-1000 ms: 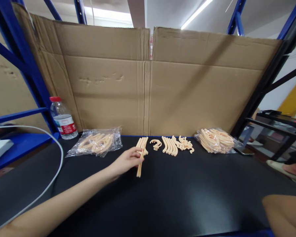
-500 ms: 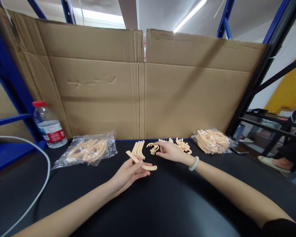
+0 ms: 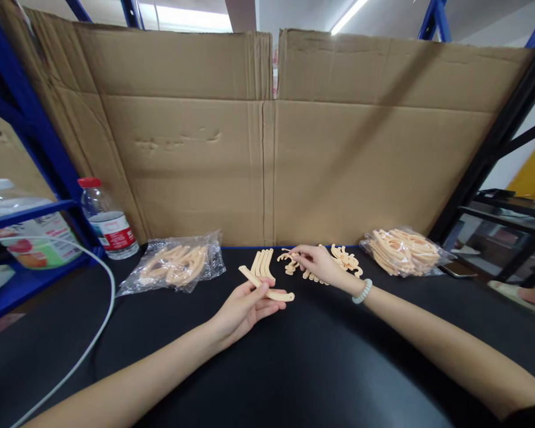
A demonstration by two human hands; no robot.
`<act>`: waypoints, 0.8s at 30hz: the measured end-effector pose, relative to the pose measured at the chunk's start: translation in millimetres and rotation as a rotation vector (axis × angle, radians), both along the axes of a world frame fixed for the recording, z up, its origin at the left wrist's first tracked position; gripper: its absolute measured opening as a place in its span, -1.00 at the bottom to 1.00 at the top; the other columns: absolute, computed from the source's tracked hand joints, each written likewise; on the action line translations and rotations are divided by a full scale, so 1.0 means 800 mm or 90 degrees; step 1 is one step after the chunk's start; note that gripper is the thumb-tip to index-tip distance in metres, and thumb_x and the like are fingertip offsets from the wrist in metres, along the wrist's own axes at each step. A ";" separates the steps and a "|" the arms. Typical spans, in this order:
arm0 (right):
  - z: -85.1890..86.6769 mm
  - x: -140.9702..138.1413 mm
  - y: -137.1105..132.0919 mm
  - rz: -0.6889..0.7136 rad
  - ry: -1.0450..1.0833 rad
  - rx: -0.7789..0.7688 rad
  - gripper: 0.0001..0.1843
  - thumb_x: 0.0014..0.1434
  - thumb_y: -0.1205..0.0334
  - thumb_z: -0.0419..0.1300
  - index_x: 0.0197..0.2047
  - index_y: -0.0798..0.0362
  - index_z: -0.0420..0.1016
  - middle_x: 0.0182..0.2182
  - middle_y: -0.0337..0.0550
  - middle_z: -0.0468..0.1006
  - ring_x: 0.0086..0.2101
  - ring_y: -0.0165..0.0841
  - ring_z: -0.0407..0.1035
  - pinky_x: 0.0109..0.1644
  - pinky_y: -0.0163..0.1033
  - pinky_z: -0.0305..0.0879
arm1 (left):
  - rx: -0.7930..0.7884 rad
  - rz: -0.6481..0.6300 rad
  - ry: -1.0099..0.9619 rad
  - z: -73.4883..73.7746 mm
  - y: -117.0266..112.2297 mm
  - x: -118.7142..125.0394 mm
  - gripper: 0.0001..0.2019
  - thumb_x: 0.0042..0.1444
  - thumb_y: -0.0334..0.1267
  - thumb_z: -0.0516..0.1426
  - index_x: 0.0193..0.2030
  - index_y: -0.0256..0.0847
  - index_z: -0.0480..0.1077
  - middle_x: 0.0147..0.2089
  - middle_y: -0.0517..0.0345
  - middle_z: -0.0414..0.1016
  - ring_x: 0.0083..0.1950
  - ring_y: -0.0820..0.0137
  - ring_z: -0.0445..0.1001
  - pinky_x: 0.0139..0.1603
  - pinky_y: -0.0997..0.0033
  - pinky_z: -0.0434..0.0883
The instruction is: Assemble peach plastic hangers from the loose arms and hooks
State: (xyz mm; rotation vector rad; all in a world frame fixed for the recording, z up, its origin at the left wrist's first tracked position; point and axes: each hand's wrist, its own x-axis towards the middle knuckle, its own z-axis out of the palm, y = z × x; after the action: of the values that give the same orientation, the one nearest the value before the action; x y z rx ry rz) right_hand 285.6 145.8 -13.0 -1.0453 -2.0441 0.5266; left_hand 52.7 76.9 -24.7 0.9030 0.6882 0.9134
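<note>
My left hand (image 3: 248,308) is closed around a long beige strip (image 3: 280,296), straight at one end and curved toward the other, with a small hole near its tip. Behind it, several similar beige strips (image 3: 263,264) lie side by side on the black table. My right hand (image 3: 317,263), with a pale bead bracelet on the wrist, pinches at one of the small beige hook-shaped pieces (image 3: 289,268); the fingers partly hide it. More small curved pieces (image 3: 345,259) lie in a pile just beyond this hand, and a row of them shows below it.
Clear plastic bags of beige parts lie on the left (image 3: 173,266) and right (image 3: 401,252). A red-capped bottle (image 3: 111,229), a white cable (image 3: 109,309) and a blue rack stand left. Cardboard (image 3: 196,172) walls the back. A phone (image 3: 458,269) lies at right; a person's foot is beyond.
The view has shifted, so things sit farther right and slightly higher. My right hand's fingers have drawn together at the small hook pieces. My left hand keeps the strip.
</note>
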 end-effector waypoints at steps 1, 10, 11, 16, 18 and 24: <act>0.001 0.002 -0.002 -0.003 0.038 -0.011 -0.66 0.29 0.05 0.09 -0.09 0.12 0.52 -0.49 -0.17 0.55 -0.51 -0.35 0.40 -0.39 -0.25 0.32 | 0.008 0.002 0.000 0.000 -0.001 0.000 -0.68 0.11 -0.22 0.31 -0.12 -0.33 0.33 -0.15 -0.17 0.64 -0.22 0.30 0.65 -0.14 0.47 0.54; -0.001 -0.016 -0.087 0.043 0.381 -0.232 -0.62 0.14 -0.04 0.29 -0.13 0.10 0.58 -0.29 -0.04 0.64 -0.33 -0.30 0.54 -0.24 -0.18 0.47 | 0.141 0.066 0.084 -0.008 -0.011 0.012 -0.53 -0.16 -0.23 0.44 -0.12 -0.33 0.42 -0.22 -0.03 0.64 -0.27 0.30 0.62 -0.11 0.32 0.52; -0.007 -0.020 -0.094 0.045 0.416 -0.262 -0.62 0.12 -0.05 0.31 -0.16 0.10 0.59 -0.33 -0.04 0.64 -0.35 -0.31 0.53 -0.27 -0.19 0.45 | 0.150 0.074 0.095 -0.009 -0.011 0.013 -0.55 -0.16 -0.23 0.44 -0.15 -0.32 0.43 -0.24 -0.01 0.64 -0.27 0.29 0.62 -0.11 0.30 0.52; -0.033 -0.032 -0.105 0.030 0.542 -0.333 -0.62 -0.06 0.08 0.47 -0.31 0.06 0.41 -0.35 -0.13 0.64 -0.42 -0.39 0.49 -0.34 -0.29 0.36 | 0.193 0.074 0.142 -0.012 -0.012 0.013 -0.65 -0.16 -0.24 0.42 -0.25 -0.29 0.46 -0.30 0.03 0.65 -0.25 0.24 0.62 -0.08 0.24 0.51; -0.039 -0.032 -0.105 0.040 0.573 -0.368 -0.59 -0.07 0.12 0.48 -0.25 0.04 0.39 -0.33 -0.15 0.64 -0.39 -0.39 0.49 -0.27 -0.28 0.36 | 0.212 0.075 0.161 -0.012 -0.012 0.013 -0.70 -0.14 -0.25 0.40 -0.27 -0.27 0.47 -0.30 0.04 0.65 -0.24 0.23 0.62 -0.09 0.24 0.51; -0.041 -0.025 -0.103 0.102 0.508 -0.389 -0.75 -0.05 0.15 0.46 -0.35 0.07 0.53 -0.26 -0.09 0.63 -0.28 -0.35 0.48 -0.20 -0.25 0.36 | 0.240 0.093 0.201 -0.006 -0.015 0.014 -0.77 -0.14 -0.27 0.39 -0.33 -0.24 0.51 -0.33 0.09 0.63 -0.26 0.24 0.61 -0.11 0.26 0.51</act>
State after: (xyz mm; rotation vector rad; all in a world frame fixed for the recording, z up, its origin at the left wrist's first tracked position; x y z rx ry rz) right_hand 265.8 63.4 -46.1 -0.7944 -1.2662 1.4502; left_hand 63.6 64.8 -29.4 1.3651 0.8771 1.0621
